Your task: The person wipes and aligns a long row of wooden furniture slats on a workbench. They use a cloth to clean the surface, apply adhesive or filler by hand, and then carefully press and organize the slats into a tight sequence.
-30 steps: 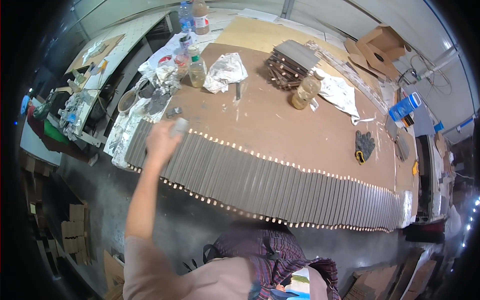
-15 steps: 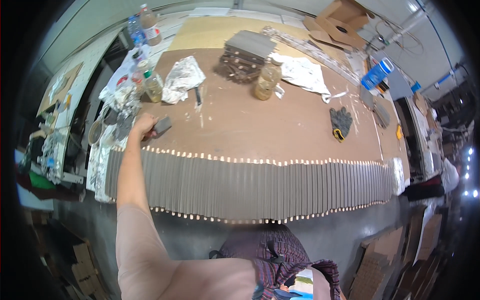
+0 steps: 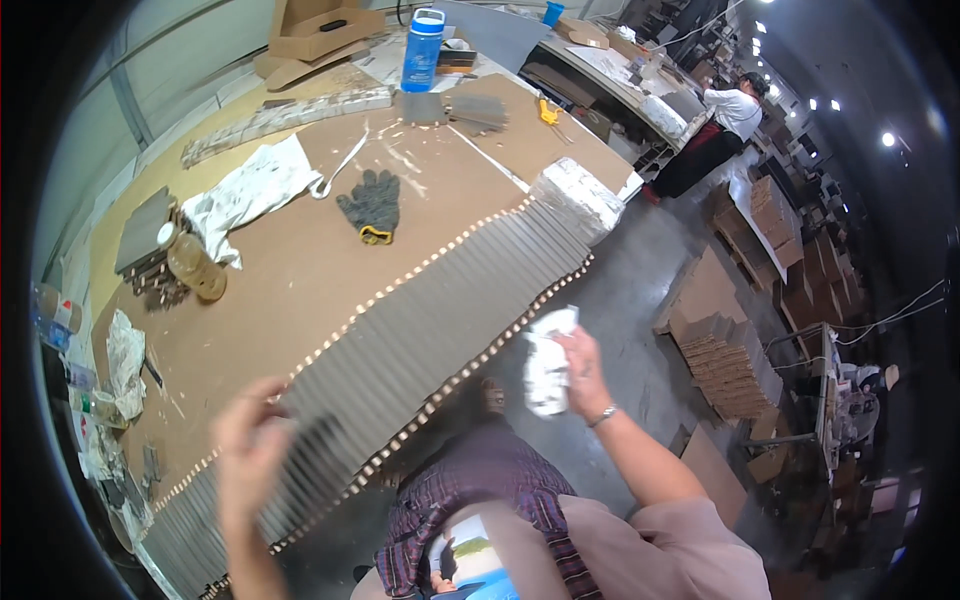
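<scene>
Grey strips [image 3: 430, 320] lie side by side in one long, slanting row on the counter [image 3: 260, 310], set along its near edge, presumably so that I can reach most of them. Pale peg ends [image 3: 430, 406] stick out on both long sides. A wrapped white block [image 3: 580, 200] sits at the far end, perhaps as a stop to keep the row together.

From my remote seat I see my left hand [image 3: 250, 450] blurred above the nearer part of the row, fingers curled; I can't make out whether its grip has anything or touches the strips. My right hand [image 3: 583, 370] has its grip closed around a white wad [image 3: 548, 365], held off the strips, beyond the near edge, probably to keep the surface free.

A dark glove [image 3: 370, 205], a bottle of yellowish liquid [image 3: 195, 265] and a white cloth [image 3: 255, 190] lie or stand behind the row, seemingly parked out of the way but within reach.
</scene>
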A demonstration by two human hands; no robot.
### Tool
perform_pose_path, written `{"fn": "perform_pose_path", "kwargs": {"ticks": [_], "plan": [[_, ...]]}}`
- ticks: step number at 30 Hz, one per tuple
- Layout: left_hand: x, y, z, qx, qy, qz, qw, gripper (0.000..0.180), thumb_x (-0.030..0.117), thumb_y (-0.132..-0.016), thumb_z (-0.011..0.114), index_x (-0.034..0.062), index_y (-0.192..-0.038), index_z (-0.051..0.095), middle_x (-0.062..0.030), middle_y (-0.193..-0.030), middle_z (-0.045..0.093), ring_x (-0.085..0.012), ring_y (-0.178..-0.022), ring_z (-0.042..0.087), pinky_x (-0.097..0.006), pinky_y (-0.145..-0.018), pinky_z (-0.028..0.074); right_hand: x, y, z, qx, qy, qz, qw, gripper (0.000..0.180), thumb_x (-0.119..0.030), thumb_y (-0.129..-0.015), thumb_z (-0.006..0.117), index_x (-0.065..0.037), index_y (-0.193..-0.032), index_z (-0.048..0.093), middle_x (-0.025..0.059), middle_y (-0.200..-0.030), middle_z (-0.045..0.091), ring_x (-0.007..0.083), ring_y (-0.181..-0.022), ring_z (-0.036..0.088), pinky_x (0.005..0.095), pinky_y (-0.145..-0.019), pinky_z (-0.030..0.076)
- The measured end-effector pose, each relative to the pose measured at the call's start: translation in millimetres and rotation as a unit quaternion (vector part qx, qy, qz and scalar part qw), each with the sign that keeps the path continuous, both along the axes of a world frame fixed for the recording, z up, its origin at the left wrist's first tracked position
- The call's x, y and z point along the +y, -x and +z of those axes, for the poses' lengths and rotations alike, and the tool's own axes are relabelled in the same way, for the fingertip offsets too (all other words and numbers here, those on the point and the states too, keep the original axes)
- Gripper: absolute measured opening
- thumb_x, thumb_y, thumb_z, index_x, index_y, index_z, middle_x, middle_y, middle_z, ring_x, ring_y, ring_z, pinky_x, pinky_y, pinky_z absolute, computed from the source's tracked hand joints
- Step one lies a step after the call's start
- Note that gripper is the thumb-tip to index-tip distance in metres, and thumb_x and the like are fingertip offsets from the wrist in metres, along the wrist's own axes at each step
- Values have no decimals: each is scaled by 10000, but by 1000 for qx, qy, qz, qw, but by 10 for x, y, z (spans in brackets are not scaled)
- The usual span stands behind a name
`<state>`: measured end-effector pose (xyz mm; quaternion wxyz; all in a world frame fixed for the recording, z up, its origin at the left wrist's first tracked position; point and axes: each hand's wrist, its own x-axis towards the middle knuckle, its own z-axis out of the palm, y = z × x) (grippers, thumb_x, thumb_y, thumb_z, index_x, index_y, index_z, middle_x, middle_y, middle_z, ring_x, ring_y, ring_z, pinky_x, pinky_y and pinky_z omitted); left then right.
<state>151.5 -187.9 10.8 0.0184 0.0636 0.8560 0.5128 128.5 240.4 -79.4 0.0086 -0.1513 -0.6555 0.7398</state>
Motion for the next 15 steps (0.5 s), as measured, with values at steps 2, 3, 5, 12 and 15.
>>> {"fn": "perform_pose_path", "kwargs": {"ticks": [2,3,5,12,15], "plan": [[1103,169,-55,43,-12,-96,994,687,59,-747,752,14,-1390,515,-185,-1350,594,-312,-1163,625,-410,-989,501,-261,230,93,15,137,110,984,230,-225,-1005,520,-54,-1153,562,44,-1058,620,131,-959,620,305,-839,525],[1552,240,-154,112,15,-114,987,676,50,-753,751,15,-1388,518,-194,-1347,591,-333,-1183,608,-416,-1002,491,-424,313,96,4,262,159,952,326,-260,-1023,512,-52,-1274,523,50,-1166,591,142,-1117,565,303,-976,462],[2077,500,-473,206,33,-127,970,651,23,-766,727,11,-1384,522,-205,-1335,591,-356,-1202,593,-424,-1023,475,-297,507,290,69,166,311,933,483,-211,-991,601,-27,-1410,448,61,-1265,547,169,-1216,512,319,-1051,412],[2767,1817,-640,207,49,153,965,507,-118,-799,569,14,-1288,589,-167,-1252,623,-285,-1081,634,-385,-930,524,1946,2024,-348,185,-234,230,926,452,58,-870,514,-5,-1317,547,72,-1424,508,200,-1292,505,336,-1085,406],[3871,2116,-491,317,189,-137,919,463,-42,-755,650,80,-1202,639,-133,-1206,631,-298,-1015,634,-397,-868,537,2221,2535,-928,126,-169,269,940,433,27,-919,490,1,-1346,557,123,-1439,527,225,-1346,485,329,-1119,377]]}}
